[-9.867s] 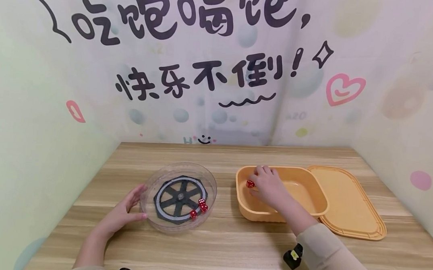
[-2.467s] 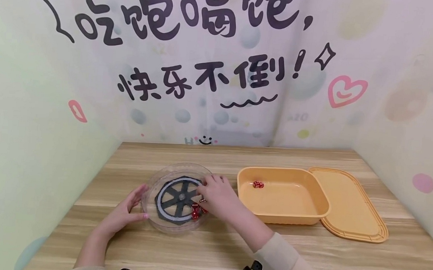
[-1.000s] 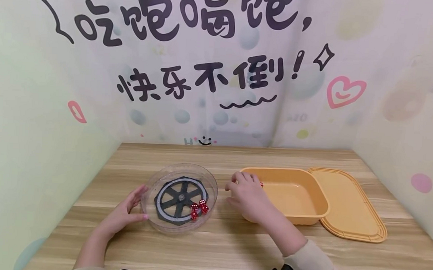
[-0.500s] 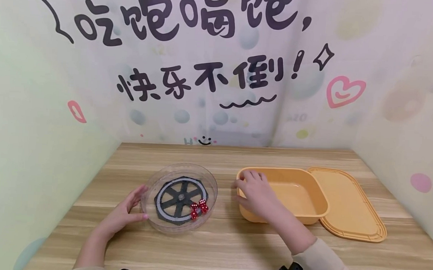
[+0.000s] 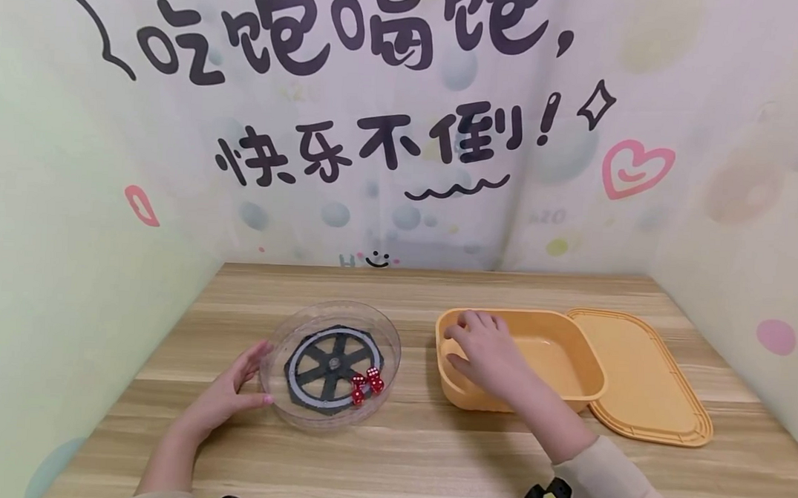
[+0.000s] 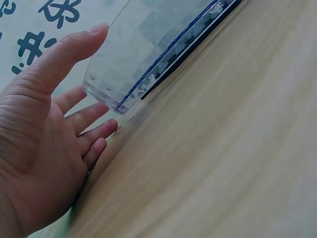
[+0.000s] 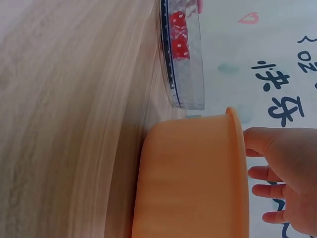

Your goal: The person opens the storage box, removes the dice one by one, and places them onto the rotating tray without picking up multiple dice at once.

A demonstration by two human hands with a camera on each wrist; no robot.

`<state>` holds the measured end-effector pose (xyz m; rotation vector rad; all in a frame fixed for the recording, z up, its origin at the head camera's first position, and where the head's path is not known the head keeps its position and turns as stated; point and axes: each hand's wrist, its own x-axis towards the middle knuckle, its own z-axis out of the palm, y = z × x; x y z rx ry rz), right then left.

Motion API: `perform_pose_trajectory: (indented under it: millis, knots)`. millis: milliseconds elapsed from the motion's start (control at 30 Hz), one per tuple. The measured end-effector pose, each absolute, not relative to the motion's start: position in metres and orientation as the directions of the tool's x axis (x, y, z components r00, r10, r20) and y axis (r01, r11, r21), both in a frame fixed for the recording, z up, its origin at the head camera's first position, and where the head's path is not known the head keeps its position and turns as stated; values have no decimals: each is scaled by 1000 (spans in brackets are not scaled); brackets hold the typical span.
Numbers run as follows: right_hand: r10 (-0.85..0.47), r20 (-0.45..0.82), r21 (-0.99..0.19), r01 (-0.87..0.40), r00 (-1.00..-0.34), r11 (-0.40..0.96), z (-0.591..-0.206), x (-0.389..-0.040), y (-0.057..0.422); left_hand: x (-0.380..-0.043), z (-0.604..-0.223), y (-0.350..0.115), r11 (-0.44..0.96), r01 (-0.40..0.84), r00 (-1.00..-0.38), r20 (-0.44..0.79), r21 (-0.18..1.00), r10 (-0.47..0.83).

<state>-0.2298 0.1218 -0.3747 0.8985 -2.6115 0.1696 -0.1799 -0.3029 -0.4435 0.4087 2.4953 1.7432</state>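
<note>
On the left stands a round clear dish (image 5: 274, 381) with a dark spoked wheel pattern at its bottom. Several red dice (image 5: 368, 385) lie in the dish near its right side. My left hand (image 5: 228, 390) is at the dish's left side, thumb and fingers spread and relaxed, fingertips right at the wall in the left wrist view. My right hand (image 5: 488, 355) hangs over the left end of an orange rectangular box (image 5: 561, 360), fingers loosely bent and apart. Nothing shows between its fingers (image 7: 267, 191) in the right wrist view. The hand hides part of the box's floor.
An orange lid (image 5: 654, 379) lies flat on the wooden table (image 5: 389, 464), right against the box. A printed cloth (image 5: 373, 225) hangs behind the table, with pale walls on both sides.
My right hand has moved from the dish to over the box. The dish holds more dice than at first. Two dice seen in the box are now hidden. My left hand stays put.
</note>
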Motion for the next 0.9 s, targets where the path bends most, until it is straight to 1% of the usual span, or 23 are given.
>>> perform_pose_trajectory:
  millis: [267, 533, 900]
  knots:
    - [-548, 331, -15, -585, -768, 811, -380, -237, 131, -179, -443, -303, 317, 172, -963, 90, 933, 255]
    - [-549, 339, 0, -583, -764, 812, -391, -248, 140, -180, -444, -303, 324, 166, -964, 84, 931, 251]
    - [-528, 292, 40, -542, -797, 840, -397, -259, 147, -181, -445, -303, 325, 168, -964, 86, 931, 251]
